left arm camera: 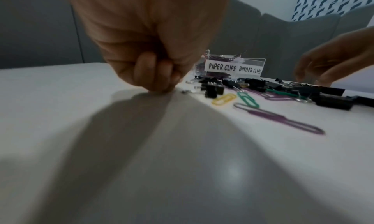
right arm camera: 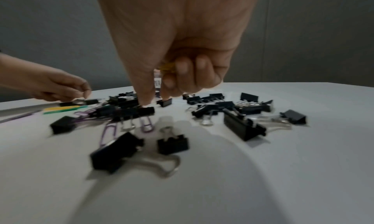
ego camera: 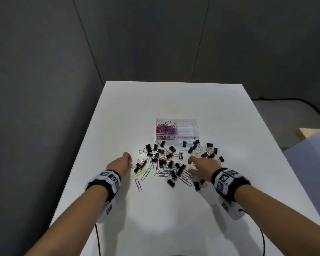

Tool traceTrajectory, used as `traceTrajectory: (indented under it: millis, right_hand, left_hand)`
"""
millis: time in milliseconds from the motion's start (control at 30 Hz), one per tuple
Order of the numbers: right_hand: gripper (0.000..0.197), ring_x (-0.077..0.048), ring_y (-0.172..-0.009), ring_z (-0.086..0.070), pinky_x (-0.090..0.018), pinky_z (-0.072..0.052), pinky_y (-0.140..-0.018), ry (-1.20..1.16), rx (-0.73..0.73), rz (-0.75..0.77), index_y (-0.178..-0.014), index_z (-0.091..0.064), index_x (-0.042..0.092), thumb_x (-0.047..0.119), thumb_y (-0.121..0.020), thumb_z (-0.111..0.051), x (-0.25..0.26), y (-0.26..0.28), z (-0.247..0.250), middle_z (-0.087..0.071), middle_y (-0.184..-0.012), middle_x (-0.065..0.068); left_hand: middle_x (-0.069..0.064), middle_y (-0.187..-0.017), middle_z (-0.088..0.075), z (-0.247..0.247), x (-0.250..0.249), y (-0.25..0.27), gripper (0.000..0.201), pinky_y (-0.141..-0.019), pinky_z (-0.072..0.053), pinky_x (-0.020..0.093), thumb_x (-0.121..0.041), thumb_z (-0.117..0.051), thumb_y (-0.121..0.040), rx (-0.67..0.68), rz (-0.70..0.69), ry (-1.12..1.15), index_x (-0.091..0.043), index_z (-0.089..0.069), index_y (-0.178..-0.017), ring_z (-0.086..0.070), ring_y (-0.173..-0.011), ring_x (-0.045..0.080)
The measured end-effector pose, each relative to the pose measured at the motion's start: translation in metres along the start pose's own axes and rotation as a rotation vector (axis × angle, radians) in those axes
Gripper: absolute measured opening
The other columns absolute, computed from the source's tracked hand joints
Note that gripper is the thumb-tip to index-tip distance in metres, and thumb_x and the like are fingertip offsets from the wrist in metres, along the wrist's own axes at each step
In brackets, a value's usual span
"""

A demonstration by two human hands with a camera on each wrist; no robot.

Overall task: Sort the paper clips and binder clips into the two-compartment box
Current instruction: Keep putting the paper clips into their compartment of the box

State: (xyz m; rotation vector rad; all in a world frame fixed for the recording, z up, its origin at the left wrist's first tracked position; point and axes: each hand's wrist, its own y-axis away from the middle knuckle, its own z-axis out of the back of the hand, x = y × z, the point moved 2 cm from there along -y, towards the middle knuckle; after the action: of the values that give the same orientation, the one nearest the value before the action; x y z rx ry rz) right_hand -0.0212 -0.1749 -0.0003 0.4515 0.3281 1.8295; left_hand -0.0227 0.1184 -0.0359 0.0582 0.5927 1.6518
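A clear two-compartment box (ego camera: 176,137) stands mid-table, labelled PAPER CLIPS on the left and BINDER CLIPS on the right. The left compartment holds coloured paper clips (ego camera: 166,128); the right one looks empty. In front of it lies a mixed pile of black binder clips (ego camera: 163,157) and paper clips. My left hand (ego camera: 130,162) is at the pile's left edge, its fingertips (left arm camera: 161,88) bunched on the table just beside a binder clip's wire handle (left arm camera: 185,91). My right hand (ego camera: 191,165) is over the pile's right side. Its curled fingers (right arm camera: 182,70) hold a yellow clip (right arm camera: 168,66), and its thumb reaches down to a binder clip (right arm camera: 141,111).
Loose yellow (ego camera: 138,174), green (ego camera: 146,174) and purple (ego camera: 139,185) paper clips lie near my left wrist. More binder clips (ego camera: 209,150) are scattered to the right of the box. The white table (ego camera: 174,100) is bare behind the box. Cables hang off its near edge.
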Motion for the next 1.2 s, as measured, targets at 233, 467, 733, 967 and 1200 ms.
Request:
traceTrajectory:
  millis: [233, 467, 733, 967, 1200]
  right_hand:
    - [0.030, -0.028, -0.096, -0.062, -0.036, -0.049, -0.079, -0.040, 0.083, -0.010, -0.118, -0.041, 0.015, 0.032, -0.094, -0.044, 0.013, -0.003, -0.015, -0.064, -0.108, -0.010]
    - [0.032, -0.029, -0.098, -0.061, -0.033, -0.043, -0.074, -0.043, 0.007, -0.044, -0.119, -0.043, 0.012, 0.033, -0.095, -0.043, 0.004, -0.004, -0.011, -0.065, -0.108, -0.011]
    - [0.040, -0.023, -0.080, -0.054, -0.031, -0.043, -0.070, -0.142, 0.045, -0.148, -0.111, -0.043, 0.011, 0.040, -0.086, -0.054, 0.014, -0.011, -0.017, -0.060, -0.097, -0.006]
    - [0.024, -0.022, -0.082, -0.054, -0.029, -0.041, -0.070, -0.208, -0.007, -0.145, -0.098, -0.043, 0.014, 0.032, -0.087, -0.054, 0.006, -0.006, -0.022, -0.050, -0.091, 0.000]
    - [0.019, -0.028, -0.097, -0.062, -0.035, -0.049, -0.081, -0.171, 0.055, -0.216, -0.095, -0.054, 0.007, 0.026, -0.090, -0.052, -0.005, -0.002, -0.021, -0.066, -0.106, -0.012]
  left_hand:
    - [0.006, -0.094, -0.063, -0.026, -0.042, 0.017, 0.023, -0.075, -0.045, 0.032, -0.023, -0.029, -0.100, -0.031, -0.111, -0.013, -0.012, -0.043, -0.115, -0.054, -0.076, 0.021]
    - [0.009, -0.093, -0.059, -0.023, -0.081, 0.008, 0.023, -0.074, -0.043, 0.033, -0.011, -0.037, -0.095, 0.009, -0.161, 0.027, -0.009, -0.044, -0.117, -0.058, -0.084, 0.026]
    - [0.002, -0.107, -0.067, -0.014, -0.081, 0.000, 0.046, -0.079, -0.047, 0.031, -0.049, -0.051, -0.090, 0.070, -0.220, -0.198, -0.017, -0.043, -0.123, -0.064, -0.096, 0.022]
    - [0.004, -0.113, -0.067, 0.003, -0.080, -0.010, 0.033, -0.085, -0.047, 0.033, -0.034, -0.042, -0.096, -0.082, -0.228, -0.172, -0.021, -0.046, -0.125, -0.063, -0.103, 0.025]
    - [0.002, -0.104, -0.069, 0.008, -0.099, -0.010, 0.034, -0.078, -0.046, 0.029, -0.043, -0.045, -0.094, -0.069, -0.351, -0.212, -0.023, -0.046, -0.122, -0.064, -0.096, 0.023]
